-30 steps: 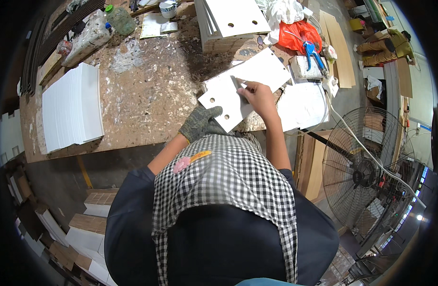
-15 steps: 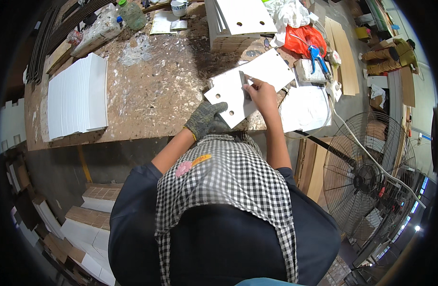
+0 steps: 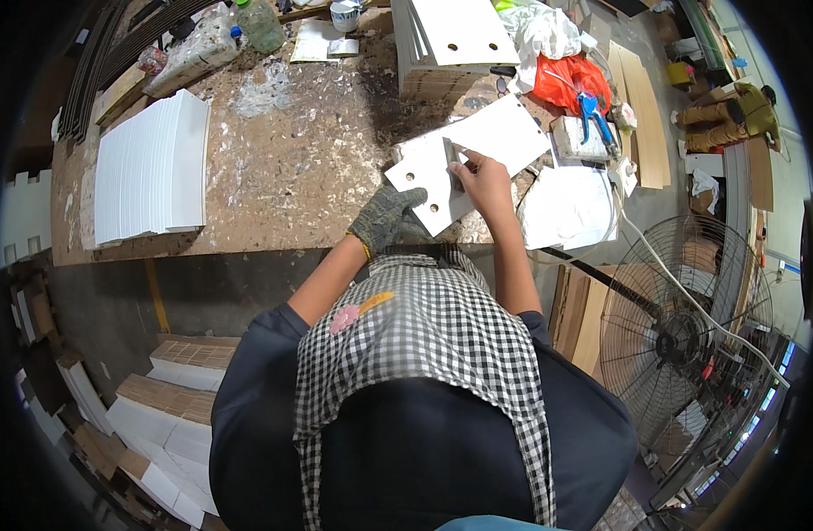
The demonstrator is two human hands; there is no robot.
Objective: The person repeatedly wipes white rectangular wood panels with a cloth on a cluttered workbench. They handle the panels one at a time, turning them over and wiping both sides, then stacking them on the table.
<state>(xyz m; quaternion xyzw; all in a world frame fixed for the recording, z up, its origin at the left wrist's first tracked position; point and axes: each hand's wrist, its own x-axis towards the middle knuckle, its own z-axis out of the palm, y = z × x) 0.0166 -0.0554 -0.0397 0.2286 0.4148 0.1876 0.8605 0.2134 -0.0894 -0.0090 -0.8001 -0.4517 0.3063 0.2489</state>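
A long white panel [image 3: 504, 131] with small round holes near its ends lies slanted across the workbench's near edge. My left hand [image 3: 384, 214], in a dark grey knit glove, is closed on the panel's near-left end beside two holes. Bare, my right hand [image 3: 486, 186] pinches a thin grey flat scraper [image 3: 452, 156] and holds it against the panel's white face. Part of the scraper is hidden behind my fingers. Something pale under the panel shows along its far edge.
Stacked white panels [image 3: 455, 31] stand beyond my hands; a row of white boards [image 3: 150, 168] sits left on the stained workbench [image 3: 291, 168]. To the right lie a blue-handled cutter [image 3: 590, 115], a red plastic bag [image 3: 561, 84] and a white cable. A large fan [image 3: 676, 336] stands lower right.
The view has shifted slightly, so the bench appears a little to the right. My left hand keeps its grip, and my right hand with the scraper has barely moved on the panel.
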